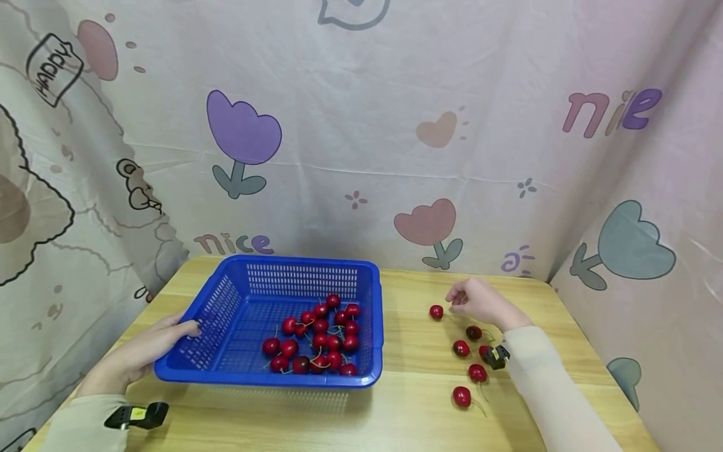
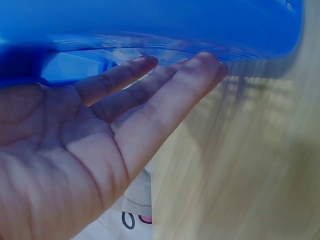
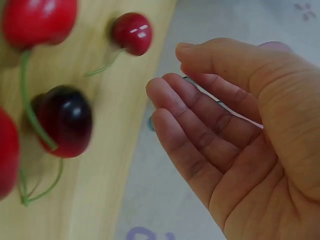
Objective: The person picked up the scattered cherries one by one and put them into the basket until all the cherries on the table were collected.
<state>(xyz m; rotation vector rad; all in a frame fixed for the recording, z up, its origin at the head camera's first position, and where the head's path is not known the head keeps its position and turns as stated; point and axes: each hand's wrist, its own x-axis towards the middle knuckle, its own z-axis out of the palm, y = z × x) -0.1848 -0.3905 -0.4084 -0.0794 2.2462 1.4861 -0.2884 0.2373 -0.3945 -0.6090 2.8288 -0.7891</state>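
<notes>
A blue plastic basket (image 1: 268, 382) with slotted walls takes up the left half of the table; red cherries (image 1: 319, 342) with green stems are gathered toward its right side. My left hand (image 1: 148, 344) holds the basket at its left side, thumb over the rim and fingers (image 2: 165, 105) underneath. On the right, my right hand (image 1: 480, 302) hovers just beside a single cherry (image 1: 436, 312), with nothing in its grasp. Its fingers bend loosely, and the thumb (image 3: 215, 60) stands apart from most of them. That cherry (image 3: 132, 33) lies beyond the fingertips in the right wrist view.
Several more cherries (image 1: 461, 397) lie loose on the wooden table (image 1: 418, 376), below and beside the right forearm. A dark-red cherry (image 3: 65, 121) shows close to the right wrist camera. Printed cloth (image 1: 350, 150) hangs behind the table and along both sides.
</notes>
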